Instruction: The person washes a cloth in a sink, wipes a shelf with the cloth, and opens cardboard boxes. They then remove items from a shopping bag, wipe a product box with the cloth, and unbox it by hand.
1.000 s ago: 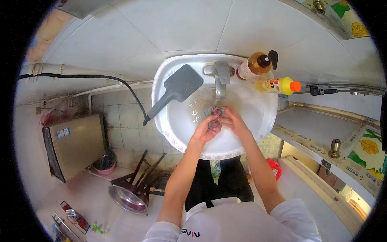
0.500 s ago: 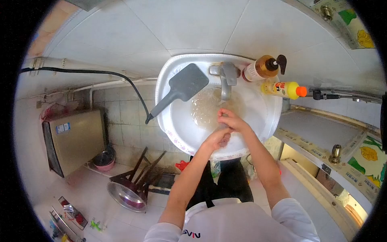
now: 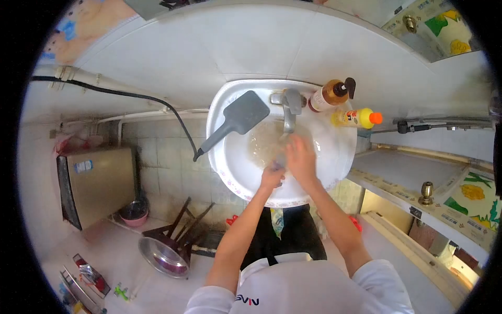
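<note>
Over the front of a white washbasin, my left hand is closed around a small dark object that I cannot make out. My right hand, blurred by motion, is apart from it, its fingers stretched out just below the metal faucet. Cloudy brownish water stands in the bowl beneath both hands. A grey paddle-shaped tool lies across the basin's left rim, its handle pointing down and left.
On the basin's right rim are an amber pump bottle and a yellow bottle with an orange cap. A black hose hangs at left. Below stand a stool with a metal bowl and a pink basin. A counter is at right.
My hands, together before, have separated. The right hand has moved off the left with its fingers extended, and the left has shifted slightly left and up. The camera view has tilted a little.
</note>
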Demonstrator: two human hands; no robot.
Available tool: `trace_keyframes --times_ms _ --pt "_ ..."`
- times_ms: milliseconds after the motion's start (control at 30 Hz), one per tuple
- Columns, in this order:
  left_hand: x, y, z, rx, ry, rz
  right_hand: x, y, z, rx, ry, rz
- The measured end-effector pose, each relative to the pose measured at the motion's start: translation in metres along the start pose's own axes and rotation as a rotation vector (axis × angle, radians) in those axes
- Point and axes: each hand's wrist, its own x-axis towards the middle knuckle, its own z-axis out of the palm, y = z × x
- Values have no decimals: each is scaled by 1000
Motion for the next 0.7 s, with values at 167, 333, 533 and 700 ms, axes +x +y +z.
trace_keyframes --times_ms 167,333,533,700 --pt "18 -3 -30 -787 -355 -479 65 -26 -35 -203 184 -397" --pt "-3 54 -44 -1014 -416 -644 59 -3 -23 -231 65 -430" --pt "-16 53 -34 -1467 -589 -709 21 18 -33 183 9 -48" --pt "-59 68 3 -2013 -1094 -684 -7 13 -2 1828 -686 542"
